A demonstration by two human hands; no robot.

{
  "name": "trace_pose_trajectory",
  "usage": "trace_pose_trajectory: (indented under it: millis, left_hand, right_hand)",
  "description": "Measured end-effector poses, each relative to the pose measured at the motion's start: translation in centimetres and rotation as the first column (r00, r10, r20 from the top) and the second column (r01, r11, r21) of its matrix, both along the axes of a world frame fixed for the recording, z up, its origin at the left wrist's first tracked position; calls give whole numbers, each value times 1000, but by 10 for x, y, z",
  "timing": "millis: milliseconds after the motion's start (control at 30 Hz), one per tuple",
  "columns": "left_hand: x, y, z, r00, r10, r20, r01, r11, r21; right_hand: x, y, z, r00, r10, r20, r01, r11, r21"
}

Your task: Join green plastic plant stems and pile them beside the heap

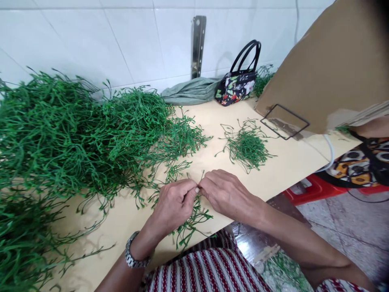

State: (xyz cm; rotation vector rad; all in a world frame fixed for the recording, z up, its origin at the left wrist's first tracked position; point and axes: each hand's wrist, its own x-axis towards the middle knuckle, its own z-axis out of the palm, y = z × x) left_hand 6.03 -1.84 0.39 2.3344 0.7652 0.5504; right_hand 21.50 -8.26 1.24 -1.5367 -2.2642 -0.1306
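Observation:
Near the table's front edge, my left hand (176, 204) and my right hand (223, 192) meet, their fingertips pinched together. Both hold a green plastic stem piece (194, 221), whose thin branches hang below the fingers over the edge of the table. The exact spot between the fingertips is too small to make out. Just beyond my hands lie loose green sprigs (178, 170). A small separate bundle of green stems (251, 146) rests on the table ahead of my right hand.
A large heap of green stems (75, 134) covers the table's left side. Against the tiled wall are a grey-green cloth (193, 91) and a floral bag (235, 87). A cardboard box (331, 69) leans at right, beside a wire frame (285, 121). Below stands a red stool (306, 194).

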Motion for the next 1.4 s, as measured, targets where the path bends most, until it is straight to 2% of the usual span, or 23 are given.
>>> trace_pose_trajectory:
  millis: [100, 167, 300, 500, 567, 633, 700, 733, 767, 833, 900, 967, 1000, 1067, 1100, 1133, 1167, 1200, 1267, 1333, 1400]
  left_hand:
    - [-1, 1, 2, 997, -20, 71, 29, 990, -136]
    - [-1, 1, 4, 981, -17, 194, 73, 956, -284]
    - [0, -1, 3, 914, 104, 392, 102, 877, -469]
    - [4, -4, -6, 851, 262, 456, 120, 747, -654]
    - [4, -2, -7, 841, 307, 445, 110, 710, -696]
    - [2, 2, -7, 850, 316, 422, 93, 698, -710]
    - [-2, 6, -6, 873, 280, 400, 96, 704, -703]
    - [-4, 8, -6, 883, 256, 394, 106, 708, -698]
    - [-5, 9, -6, 886, 241, 395, 117, 710, -695]
    - [-6, 11, -6, 881, 242, 406, 129, 703, -699]
    - [-3, 10, -7, 860, 295, 416, 112, 687, -718]
    - [2, 10, -8, 829, 364, 424, 75, 679, -730]
    - [5, 9, -8, 814, 389, 431, 55, 686, -725]
    - [12, 9, -7, 798, 395, 455, 28, 730, -683]
    - [16, 8, -7, 798, 373, 473, 24, 765, -644]
    - [19, 7, -6, 800, 345, 491, 23, 800, -599]
    - [22, 6, -6, 802, 318, 505, 21, 830, -557]
    - [24, 5, -6, 803, 300, 515, 19, 851, -525]
    - [27, 3, -8, 791, 299, 535, 26, 856, -517]
    - [27, 1, -11, 760, 333, 558, 56, 822, -566]
    - [23, 1, -14, 737, 359, 573, 97, 783, -615]
  right_hand:
    - [-2, -3, 2, 999, 33, -15, -33, 999, 29]
    - [-2, -2, 0, 984, 91, -155, -80, 993, 82]
    - [-6, 1, -8, 865, 148, -479, -73, 982, 172]
    - [-17, 0, -15, 700, 88, -708, 39, 986, 161]
    - [-13, 0, -12, 725, 105, -681, 22, 984, 175]
    - [4, 1, -8, 822, 102, -560, 43, 970, 239]
    - [38, 4, -6, 914, -51, -402, 192, 928, 318]
    - [61, 5, -7, 926, -196, -323, 308, 887, 344]
    - [86, 8, -9, 901, -347, -262, 426, 826, 370]
    - [137, 13, -17, 809, -552, -202, 577, 682, 449]
    - [174, 18, -27, 747, -663, -52, 634, 687, 355]
    - [183, 21, -32, 715, -699, 16, 676, 697, 242]
    - [175, 20, -32, 736, -677, -6, 666, 722, 190]
    - [140, 16, -23, 834, -526, -168, 544, 835, 87]
    - [116, 14, -17, 874, -388, -294, 411, 911, 20]
    - [91, 12, -11, 866, -245, -436, 245, 968, -57]
    - [67, 11, -6, 822, -134, -554, 64, 988, -144]
    - [45, 11, -2, 776, -81, -626, -95, 965, -244]
    - [16, 12, -3, 665, -82, -742, -248, 913, -323]
    - [3, 14, -10, 580, -120, -806, -288, 895, -341]
    - [3, 14, -19, 535, -132, -835, -276, 906, -320]
